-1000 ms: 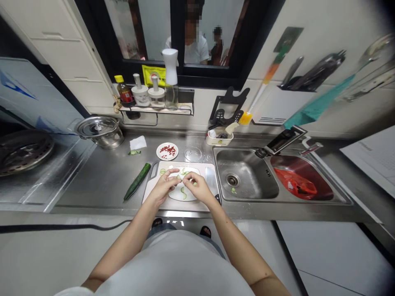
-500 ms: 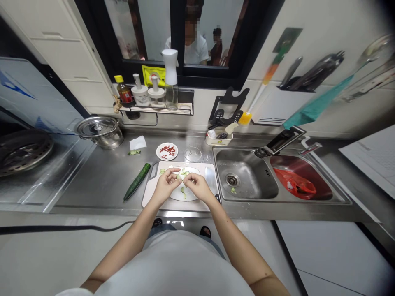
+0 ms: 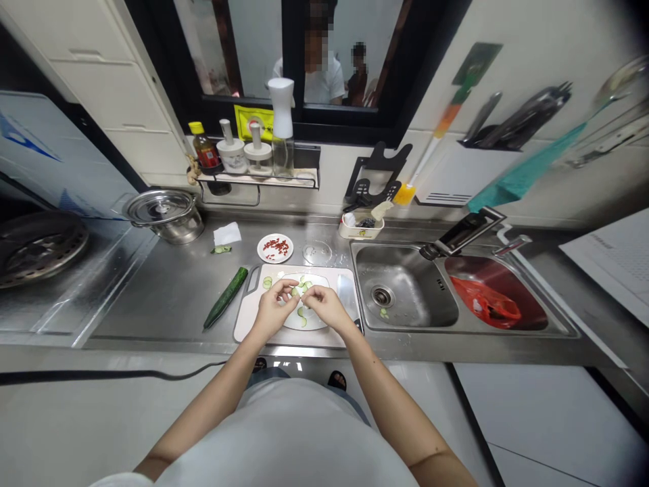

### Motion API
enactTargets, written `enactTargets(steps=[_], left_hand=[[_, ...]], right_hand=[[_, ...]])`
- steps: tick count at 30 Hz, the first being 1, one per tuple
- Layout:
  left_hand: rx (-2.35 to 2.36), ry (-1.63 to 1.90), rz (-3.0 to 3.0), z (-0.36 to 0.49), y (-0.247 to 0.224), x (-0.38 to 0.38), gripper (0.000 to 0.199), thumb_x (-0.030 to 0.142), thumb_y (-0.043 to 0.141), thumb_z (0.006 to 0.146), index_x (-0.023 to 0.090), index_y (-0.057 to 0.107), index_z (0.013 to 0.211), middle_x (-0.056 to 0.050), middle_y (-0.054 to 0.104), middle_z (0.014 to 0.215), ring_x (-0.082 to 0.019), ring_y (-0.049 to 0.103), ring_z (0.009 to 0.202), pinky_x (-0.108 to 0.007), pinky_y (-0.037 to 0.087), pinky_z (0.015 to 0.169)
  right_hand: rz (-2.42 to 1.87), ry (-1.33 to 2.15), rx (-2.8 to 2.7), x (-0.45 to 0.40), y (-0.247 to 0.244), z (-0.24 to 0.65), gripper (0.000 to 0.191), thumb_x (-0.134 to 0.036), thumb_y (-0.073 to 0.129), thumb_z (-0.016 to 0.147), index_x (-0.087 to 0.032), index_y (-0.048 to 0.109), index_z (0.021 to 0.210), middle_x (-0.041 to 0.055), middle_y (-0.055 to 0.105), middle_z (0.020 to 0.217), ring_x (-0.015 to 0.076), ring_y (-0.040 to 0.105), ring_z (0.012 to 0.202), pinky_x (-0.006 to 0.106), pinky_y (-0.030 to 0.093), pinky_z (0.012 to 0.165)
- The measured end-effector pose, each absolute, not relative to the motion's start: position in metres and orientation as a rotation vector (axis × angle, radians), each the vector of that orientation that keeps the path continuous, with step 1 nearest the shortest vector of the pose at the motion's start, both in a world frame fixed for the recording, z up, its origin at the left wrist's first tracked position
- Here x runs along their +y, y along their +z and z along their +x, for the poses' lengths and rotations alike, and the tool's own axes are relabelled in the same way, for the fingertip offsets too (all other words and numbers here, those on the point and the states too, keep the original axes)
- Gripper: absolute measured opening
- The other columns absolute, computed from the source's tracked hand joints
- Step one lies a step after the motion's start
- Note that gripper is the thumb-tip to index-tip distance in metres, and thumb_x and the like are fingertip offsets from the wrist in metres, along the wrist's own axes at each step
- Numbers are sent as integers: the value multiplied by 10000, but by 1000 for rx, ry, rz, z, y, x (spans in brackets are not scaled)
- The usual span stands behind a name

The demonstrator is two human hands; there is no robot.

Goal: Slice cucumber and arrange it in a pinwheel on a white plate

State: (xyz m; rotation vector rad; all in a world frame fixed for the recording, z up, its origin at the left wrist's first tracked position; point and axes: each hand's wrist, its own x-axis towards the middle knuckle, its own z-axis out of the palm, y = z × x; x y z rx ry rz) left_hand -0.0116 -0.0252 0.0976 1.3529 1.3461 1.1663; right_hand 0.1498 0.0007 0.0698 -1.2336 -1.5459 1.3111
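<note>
Over a white plate [image 3: 311,320] on the pale cutting board [image 3: 245,327], my left hand [image 3: 274,308] holds a small cucumber slice between thumb and fingers. My right hand [image 3: 325,308] is closed in a pinch close beside it, at the slice; what its fingertips grip is too small to make out. Thin cucumber slices [image 3: 302,316] lie on the plate, and a few more slices [image 3: 267,283] rest at the board's upper left. A knife [image 3: 347,295] lies on the right part of the board, its blade flat. Left of the board is a long green cucumber [image 3: 226,298].
Behind the board stands a small dish [image 3: 275,258] with red pieces. A steel sink [image 3: 405,318] is at the right, with a red bag [image 3: 484,302] in its second basin. A lidded pot [image 3: 177,223] and a white paper [image 3: 227,234] are at the left.
Both hands stay over the plate. The fingers of my left hand have shifted slightly around the slice, and my right fingertips have drawn a little away from it.
</note>
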Motion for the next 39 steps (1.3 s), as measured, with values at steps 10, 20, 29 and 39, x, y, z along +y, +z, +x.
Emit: enactTargets(steps=[10,20,29,39], left_hand=[[1391,1149,1301,-10,74,-24,183,241,690,700,194,651,872,7,609,757,-117,534,679,-212,402,646],[1583,891,1361,-15,41,-24,129,271,684,673,207,687,785,17,631,674,-136,548,646,-223,391,639],[1730,479,1636,-10,12,-28,119,224,595,757,220,694,824,-4,700,765,-156,613,730,-239,367,683],[1783,267,1774,-3,14,-27,165,203,555,793,221,708,851,-32,724,861,-203,624,880,-291,355,787]], right_hand=[[-1286,1330,-1554,5,51,157,112,-275,607,730,-165,624,716,-20,608,586,113,568,548,233,458,578],[-1567,1014,-1985,5,47,160,112,-192,561,804,-167,668,782,23,675,739,131,576,673,219,389,636],[-1860,949,-2226,-5,38,152,123,-197,554,849,-162,664,889,55,687,823,147,585,748,215,323,613],[-1948,890,-2324,-5,26,147,162,-192,508,881,-180,660,934,80,690,943,179,596,861,244,334,654]])
